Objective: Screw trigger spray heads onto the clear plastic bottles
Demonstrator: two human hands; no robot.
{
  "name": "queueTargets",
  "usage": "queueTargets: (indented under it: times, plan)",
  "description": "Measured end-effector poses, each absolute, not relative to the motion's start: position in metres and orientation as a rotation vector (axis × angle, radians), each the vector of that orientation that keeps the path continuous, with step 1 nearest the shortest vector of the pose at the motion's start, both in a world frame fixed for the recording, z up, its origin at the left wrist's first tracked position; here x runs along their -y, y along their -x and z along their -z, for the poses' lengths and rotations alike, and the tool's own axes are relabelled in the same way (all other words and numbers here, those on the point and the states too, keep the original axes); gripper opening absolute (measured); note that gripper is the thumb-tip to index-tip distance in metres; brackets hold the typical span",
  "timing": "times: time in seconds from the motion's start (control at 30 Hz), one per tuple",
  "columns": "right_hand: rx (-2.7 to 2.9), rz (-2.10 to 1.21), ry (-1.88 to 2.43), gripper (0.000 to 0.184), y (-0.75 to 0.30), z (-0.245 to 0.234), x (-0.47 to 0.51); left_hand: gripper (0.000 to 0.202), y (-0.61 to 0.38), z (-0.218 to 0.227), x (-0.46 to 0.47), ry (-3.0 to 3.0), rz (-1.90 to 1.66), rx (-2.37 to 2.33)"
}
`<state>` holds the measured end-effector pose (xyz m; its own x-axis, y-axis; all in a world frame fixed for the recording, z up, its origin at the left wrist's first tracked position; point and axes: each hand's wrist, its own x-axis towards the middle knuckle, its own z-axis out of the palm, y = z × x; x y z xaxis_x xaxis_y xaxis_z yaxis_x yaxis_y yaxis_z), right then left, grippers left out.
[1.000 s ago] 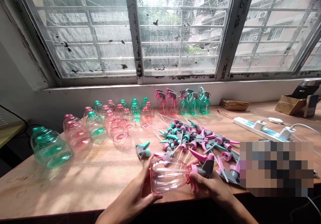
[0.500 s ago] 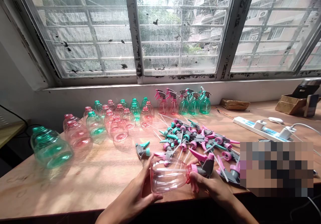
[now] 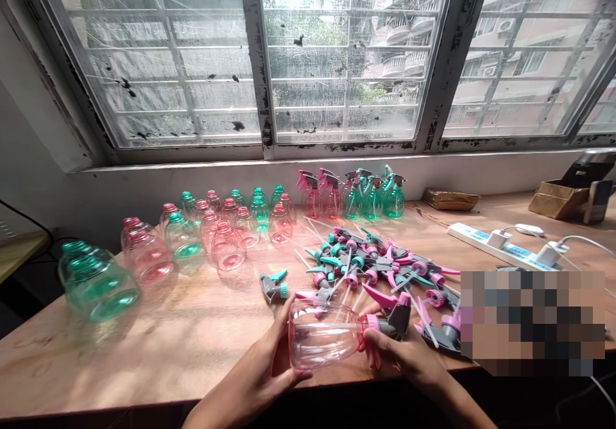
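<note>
Currently both hands are closed on 1 bottle (image 3: 322, 338), held sideways near the front edge of the tabletop (image 3: 192, 352): the left hand (image 3: 267, 361) grasps its base, the right hand (image 3: 404, 353) its neck, by the spray head (image 3: 398, 320). Should the left hand slacken, the smooth base could slip and drop over that edge; an uneven right-hand twist might tilt the spray head. Against 1.0 s ago, nothing clearly differs.
</note>
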<state>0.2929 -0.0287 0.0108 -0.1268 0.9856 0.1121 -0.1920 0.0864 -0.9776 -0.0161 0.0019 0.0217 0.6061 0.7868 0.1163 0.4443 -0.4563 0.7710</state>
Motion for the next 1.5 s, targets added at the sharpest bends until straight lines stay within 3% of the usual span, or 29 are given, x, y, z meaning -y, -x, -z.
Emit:
queueTargets:
  times: [0.37, 1.5]
  plan:
    - [1.214, -1.297, 0.967, 0.055, -0.292, -0.014, 0.03, 0.107, 0.018, -0.018, -0.002, -2.126, -0.618, -0.983]
    - [1.216, -1.292, 1.004, 0.049, -0.294, -0.009, 0.029, 0.107, 0.013, -0.029, 0.001, -2.056, -0.594, -0.948]
